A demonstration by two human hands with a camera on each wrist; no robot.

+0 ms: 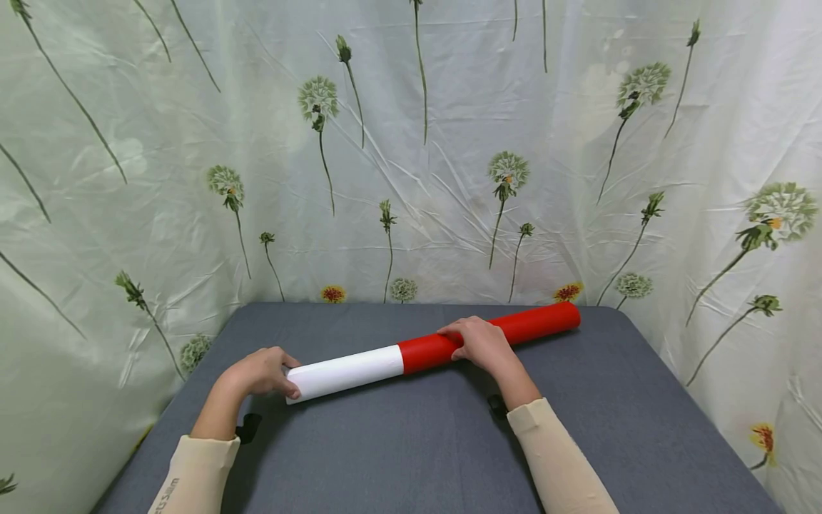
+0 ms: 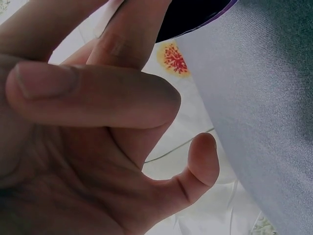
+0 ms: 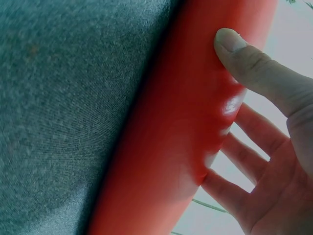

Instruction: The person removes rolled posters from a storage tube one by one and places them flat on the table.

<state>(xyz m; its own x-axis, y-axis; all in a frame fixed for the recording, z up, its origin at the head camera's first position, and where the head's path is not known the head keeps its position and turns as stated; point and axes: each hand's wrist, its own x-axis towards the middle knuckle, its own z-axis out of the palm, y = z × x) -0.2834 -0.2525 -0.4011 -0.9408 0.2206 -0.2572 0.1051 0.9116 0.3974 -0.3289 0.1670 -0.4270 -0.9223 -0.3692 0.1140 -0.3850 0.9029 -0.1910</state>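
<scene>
A long tube, white section [image 1: 349, 373] on the left and glossy red section [image 1: 539, 323] on the right, lies slantwise across a dark grey table. Where white meets red is a straight seam; whether these are two pieces I cannot tell. My left hand [image 1: 262, 371] grips the white end, thumb on the near side and fingers behind. In the left wrist view, a dark opening with a purple rim [image 2: 195, 19] shows past the fingers. My right hand [image 1: 480, 344] holds the red section from above. Its thumb [image 3: 254, 63] and fingers lie against the red surface [image 3: 151, 142], which is dented there.
The grey table [image 1: 398, 457] has rounded far corners. Behind and beside it hangs a pale curtain [image 1: 437, 178] printed with dandelions. The red end reaches close to the table's far right edge. Small dark devices [image 1: 249, 428] sit under both wrists.
</scene>
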